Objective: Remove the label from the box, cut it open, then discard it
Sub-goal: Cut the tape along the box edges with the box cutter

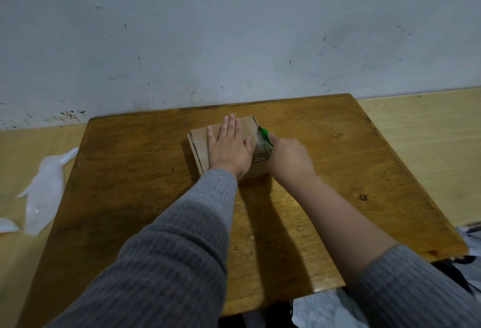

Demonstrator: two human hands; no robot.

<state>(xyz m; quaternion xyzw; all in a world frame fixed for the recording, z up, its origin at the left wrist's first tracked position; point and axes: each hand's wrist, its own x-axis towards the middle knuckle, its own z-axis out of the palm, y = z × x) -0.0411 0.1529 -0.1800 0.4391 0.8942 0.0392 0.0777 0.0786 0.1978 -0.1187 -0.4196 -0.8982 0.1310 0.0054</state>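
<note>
Both arms wore grey ribbed knit sleeves; the left sleeve (182, 236) reached the wrist, the right sleeve (416, 288) sat pushed up the forearm.

Head view, downward (close) over table (145, 161)

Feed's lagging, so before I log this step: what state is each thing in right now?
box: closed, flat on table, pinned.
left hand: open, palm pressed on box top.
right hand: closed on cutter.
green cutter: gripped, tip at box's right edge.
white plastic scrap: lying loose left of table.
</note>
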